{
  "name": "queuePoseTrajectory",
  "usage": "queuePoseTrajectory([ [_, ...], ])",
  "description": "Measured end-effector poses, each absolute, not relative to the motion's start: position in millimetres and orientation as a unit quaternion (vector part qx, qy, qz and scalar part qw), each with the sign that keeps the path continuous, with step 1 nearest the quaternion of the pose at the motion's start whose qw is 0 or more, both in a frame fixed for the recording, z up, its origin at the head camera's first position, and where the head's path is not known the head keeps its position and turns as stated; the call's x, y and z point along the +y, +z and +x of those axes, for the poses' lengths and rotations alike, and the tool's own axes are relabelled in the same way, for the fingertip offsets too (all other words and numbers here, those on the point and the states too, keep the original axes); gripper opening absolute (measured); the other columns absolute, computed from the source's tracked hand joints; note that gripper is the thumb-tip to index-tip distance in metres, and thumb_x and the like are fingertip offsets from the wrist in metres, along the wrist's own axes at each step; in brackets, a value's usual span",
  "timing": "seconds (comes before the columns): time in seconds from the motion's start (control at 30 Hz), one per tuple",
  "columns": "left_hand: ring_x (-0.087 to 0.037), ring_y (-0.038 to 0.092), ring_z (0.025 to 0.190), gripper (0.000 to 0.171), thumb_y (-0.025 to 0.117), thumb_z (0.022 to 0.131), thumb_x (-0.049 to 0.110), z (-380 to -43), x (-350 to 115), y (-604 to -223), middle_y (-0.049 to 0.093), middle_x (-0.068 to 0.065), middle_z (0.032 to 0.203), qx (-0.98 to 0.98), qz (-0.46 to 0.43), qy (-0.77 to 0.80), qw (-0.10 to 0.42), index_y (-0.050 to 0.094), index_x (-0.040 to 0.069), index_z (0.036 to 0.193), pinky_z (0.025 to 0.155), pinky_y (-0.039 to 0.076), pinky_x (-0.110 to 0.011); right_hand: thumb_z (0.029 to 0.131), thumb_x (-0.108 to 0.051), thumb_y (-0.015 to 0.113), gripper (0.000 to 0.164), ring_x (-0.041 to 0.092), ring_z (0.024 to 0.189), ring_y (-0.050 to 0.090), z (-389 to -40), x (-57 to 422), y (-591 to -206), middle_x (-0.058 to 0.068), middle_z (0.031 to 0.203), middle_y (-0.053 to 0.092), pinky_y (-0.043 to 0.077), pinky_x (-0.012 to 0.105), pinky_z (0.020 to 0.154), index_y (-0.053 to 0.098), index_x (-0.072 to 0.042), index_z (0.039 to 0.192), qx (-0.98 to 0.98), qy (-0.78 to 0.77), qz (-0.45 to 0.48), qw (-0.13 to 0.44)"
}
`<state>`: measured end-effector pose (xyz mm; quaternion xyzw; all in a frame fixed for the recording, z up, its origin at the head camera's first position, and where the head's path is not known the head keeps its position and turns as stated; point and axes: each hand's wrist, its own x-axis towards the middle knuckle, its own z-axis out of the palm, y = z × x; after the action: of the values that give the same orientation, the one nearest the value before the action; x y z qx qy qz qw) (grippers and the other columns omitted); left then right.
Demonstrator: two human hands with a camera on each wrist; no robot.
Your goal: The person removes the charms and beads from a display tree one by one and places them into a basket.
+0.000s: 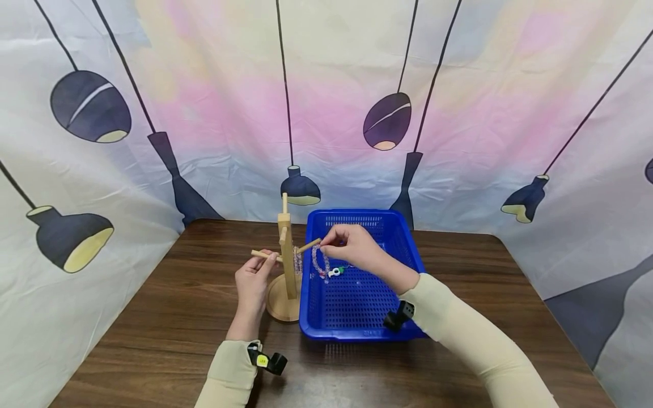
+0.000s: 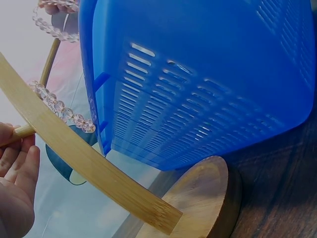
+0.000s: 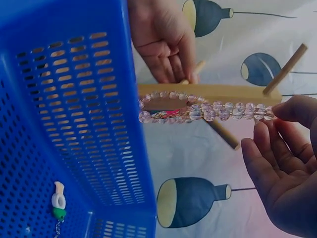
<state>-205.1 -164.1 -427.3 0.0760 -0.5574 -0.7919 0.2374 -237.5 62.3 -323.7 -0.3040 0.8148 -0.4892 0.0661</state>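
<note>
right wrist: right grip (image 3: 290, 178) pinches bracelet (image 3: 230, 111)

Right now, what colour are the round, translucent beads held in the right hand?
The round, translucent beads are pale pink, clearest in the right wrist view.

In the head view I am seeing soft, bright light falling evenly, leaving a pale sheen on the near table (image 1: 347, 379) and shadow beneath the basket (image 1: 352, 333). Both wrist views are looking dimmer: the left is bleaching the backdrop (image 2: 17, 37); in the right, the right hand (image 3: 287, 181) is lying in shade.
</note>
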Motion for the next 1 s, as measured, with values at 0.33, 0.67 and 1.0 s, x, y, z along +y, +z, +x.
queuePoseTrajectory([
  [0.33,0.001,0.070,0.072,0.006,0.065,0.095,-0.007,-204.5,-164.7,-427.6,0.073,0.013,0.074,-0.558,0.079,-0.791,0.236,0.071,-0.006,0.097,0.068,0.062,-0.014,0.094,-0.007,0.070,0.011,0.007,0.076,0.061,-249.9,70.4,-330.5,0.018,0.102,0.076,0.050,0.021,0.068,0.073,0.001,0.100,0.828,-0.458,-0.308,0.101],
  [0.67,0.002,0.070,0.074,0.017,0.066,0.095,-0.006,-205.7,-165.2,-427.2,0.073,0.013,0.074,-0.556,0.076,-0.793,0.237,0.074,0.007,0.089,0.069,0.063,-0.016,0.095,-0.007,0.068,0.014,0.016,0.082,0.067,-266.6,77.9,-330.6,0.019,0.103,0.077,0.054,0.022,0.072,0.073,0.003,0.103,0.830,-0.433,-0.324,0.139],
  [1.0,0.001,0.070,0.074,0.028,0.065,0.095,-0.008,-205.9,-165.1,-427.7,0.073,0.012,0.075,-0.546,0.071,-0.801,0.235,0.074,0.017,0.083,0.067,0.062,-0.013,0.096,-0.008,0.068,0.014,0.009,0.080,0.065,-280.3,80.6,-340.0,0.026,0.109,0.074,0.055,0.022,0.075,0.074,0.001,0.104,0.829,-0.442,-0.302,0.163],
])
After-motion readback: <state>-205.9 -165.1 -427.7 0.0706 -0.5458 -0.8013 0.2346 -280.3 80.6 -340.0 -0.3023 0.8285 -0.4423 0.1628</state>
